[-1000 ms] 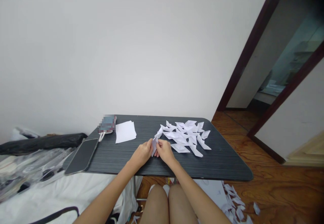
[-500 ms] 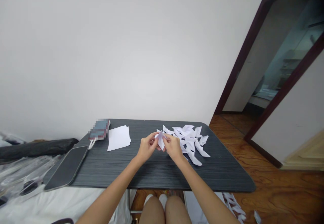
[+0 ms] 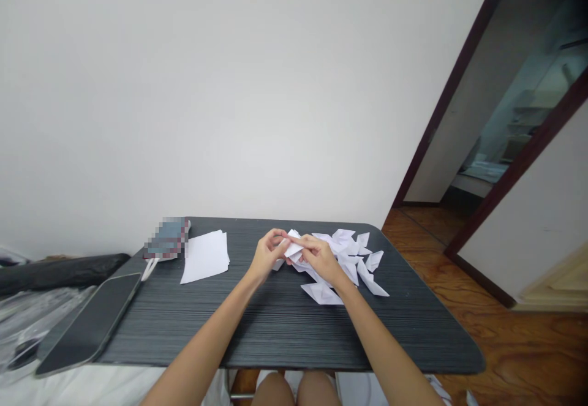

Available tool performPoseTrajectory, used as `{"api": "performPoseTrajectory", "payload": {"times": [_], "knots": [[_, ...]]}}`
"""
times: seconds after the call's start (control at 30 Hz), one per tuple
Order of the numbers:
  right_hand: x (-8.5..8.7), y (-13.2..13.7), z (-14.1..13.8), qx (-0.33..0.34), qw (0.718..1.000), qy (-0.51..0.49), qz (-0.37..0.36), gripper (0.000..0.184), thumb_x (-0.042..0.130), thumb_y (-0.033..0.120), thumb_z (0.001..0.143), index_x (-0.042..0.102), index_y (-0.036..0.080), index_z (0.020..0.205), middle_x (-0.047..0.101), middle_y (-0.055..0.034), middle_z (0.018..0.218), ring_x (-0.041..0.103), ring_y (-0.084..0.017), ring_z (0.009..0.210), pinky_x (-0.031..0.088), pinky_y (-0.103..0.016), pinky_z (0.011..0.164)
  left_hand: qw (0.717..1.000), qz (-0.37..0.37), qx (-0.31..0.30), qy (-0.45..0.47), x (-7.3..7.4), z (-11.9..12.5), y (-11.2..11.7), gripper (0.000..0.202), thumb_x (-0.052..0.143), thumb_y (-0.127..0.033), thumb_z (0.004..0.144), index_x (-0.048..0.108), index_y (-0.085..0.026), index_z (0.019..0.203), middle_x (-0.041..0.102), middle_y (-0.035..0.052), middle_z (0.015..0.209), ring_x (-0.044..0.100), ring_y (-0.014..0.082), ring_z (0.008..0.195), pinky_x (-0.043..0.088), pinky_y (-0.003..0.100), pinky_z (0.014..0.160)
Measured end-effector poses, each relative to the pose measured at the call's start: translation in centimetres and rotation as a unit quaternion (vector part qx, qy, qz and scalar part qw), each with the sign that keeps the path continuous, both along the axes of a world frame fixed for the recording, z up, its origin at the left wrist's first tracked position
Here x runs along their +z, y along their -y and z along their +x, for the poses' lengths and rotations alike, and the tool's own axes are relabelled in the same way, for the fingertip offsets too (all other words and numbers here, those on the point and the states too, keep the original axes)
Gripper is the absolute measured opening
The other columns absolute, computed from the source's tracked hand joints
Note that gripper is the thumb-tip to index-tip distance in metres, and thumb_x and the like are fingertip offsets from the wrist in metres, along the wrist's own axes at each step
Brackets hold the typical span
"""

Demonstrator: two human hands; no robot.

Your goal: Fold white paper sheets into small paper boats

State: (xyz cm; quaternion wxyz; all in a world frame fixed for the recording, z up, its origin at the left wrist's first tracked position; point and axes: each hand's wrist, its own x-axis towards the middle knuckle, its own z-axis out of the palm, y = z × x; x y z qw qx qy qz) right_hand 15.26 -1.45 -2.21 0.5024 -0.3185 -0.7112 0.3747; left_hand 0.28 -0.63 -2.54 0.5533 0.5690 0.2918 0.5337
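Between my two hands is a small folded white paper, held just above the dark tabletop. My left hand pinches its left side with thumb and fingers. From the right, my right hand grips the same paper, its fingers lying across the upper face. Behind and to the right of my right hand lies a loose pile of folded white paper pieces; part of the pile is hidden by my hand and wrist. One pointed folded piece lies in front of the pile, beside my right forearm.
A stack of white paper sheets lies left on the dark table. Beyond it is a blurred-out packet with a white strap. A black tablet-like slab rests at the left edge. A white wall stands behind; more paper is on the floor at right.
The paper in my hands has turned from an upright point to a flatter shape, and my right fingers now lie across it. The camera view has shifted slightly.
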Motion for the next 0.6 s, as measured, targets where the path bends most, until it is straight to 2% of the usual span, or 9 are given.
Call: {"api": "performPoseTrajectory", "payload": {"times": [0.13, 0.2, 0.3, 0.4, 0.5, 0.6], "knots": [[-0.6, -0.3, 0.0, 0.055, 0.995, -0.041, -0.065, 0.041, 0.049, 0.020, 0.074, 0.052, 0.017, 0.114, 0.058, -0.0013, 0.074, 0.053, -0.009, 0.060, 0.043, -0.023, 0.057, 0.999, 0.029, 0.025, -0.037, -0.8, 0.4, -0.4, 0.042, 0.062, -0.032, 0.067, 0.039, -0.015, 0.097, 0.057, -0.0007, 0.071, 0.054, 0.0087, 0.045, 0.046, 0.020, 0.041], [-0.8, -0.4, 0.1, 0.052, 0.991, -0.062, -0.108, 0.047, 0.053, 0.025, 0.073, 0.047, 0.015, 0.118, 0.060, -0.0008, 0.067, 0.054, -0.010, 0.056, 0.043, -0.023, 0.054, 0.996, 0.045, 0.045, -0.061, -1.1, 0.3, -0.4, 0.045, 0.060, -0.033, 0.068, 0.038, -0.015, 0.103, 0.056, -0.0011, 0.069, 0.053, 0.0081, 0.045, 0.044, 0.019, 0.041], [-1.0, -0.5, 0.2, 0.036, 0.988, -0.068, -0.134, 0.040, 0.058, 0.032, 0.069, 0.058, 0.011, 0.104, 0.059, -0.0003, 0.057, 0.052, -0.009, 0.049, 0.041, -0.022, 0.049, 0.985, 0.087, 0.092, -0.115, -1.3, 0.2, -0.2, 0.045, 0.060, -0.032, 0.068, 0.043, -0.013, 0.105, 0.057, 0.0013, 0.074, 0.054, 0.0094, 0.055, 0.045, 0.019, 0.048], [-1.1, -0.3, 0.2, 0.044, 0.986, -0.071, -0.145, 0.032, 0.061, 0.034, 0.067, 0.064, 0.010, 0.088, 0.060, -0.0016, 0.054, 0.052, -0.009, 0.046, 0.041, -0.022, 0.047, 0.973, 0.124, 0.114, -0.161, -1.3, -0.1, -0.2, 0.031, 0.059, -0.032, 0.070, 0.056, -0.012, 0.093, 0.060, 0.0043, 0.080, 0.055, 0.0132, 0.070, 0.045, 0.022, 0.061], [-1.1, 0.0, 0.2, 0.052, 0.982, -0.079, -0.165, 0.029, 0.063, 0.033, 0.065, 0.064, 0.010, 0.083, 0.062, -0.0026, 0.055, 0.053, -0.009, 0.046, 0.040, -0.021, 0.046, 0.971, 0.118, 0.109, -0.177, -1.3, -0.3, -0.2, 0.027, 0.053, -0.036, 0.074, 0.062, -0.011, 0.080, 0.062, 0.0031, 0.073, 0.054, 0.0129, 0.066, 0.043, 0.022, 0.059], [-1.2, 0.1, 0.3, 0.058, 0.978, -0.093, -0.178, 0.026, 0.061, 0.032, 0.067, 0.065, 0.010, 0.080, 0.063, -0.0033, 0.056, 0.054, -0.009, 0.047, 0.040, -0.020, 0.046, 0.971, 0.110, 0.119, -0.176, -1.3, -0.5, -0.2, 0.029, 0.051, -0.037, 0.075, 0.063, -0.011, 0.077, 0.062, 0.0020, 0.069, 0.053, 0.0115, 0.060, 0.042, 0.020, 0.055]]}}
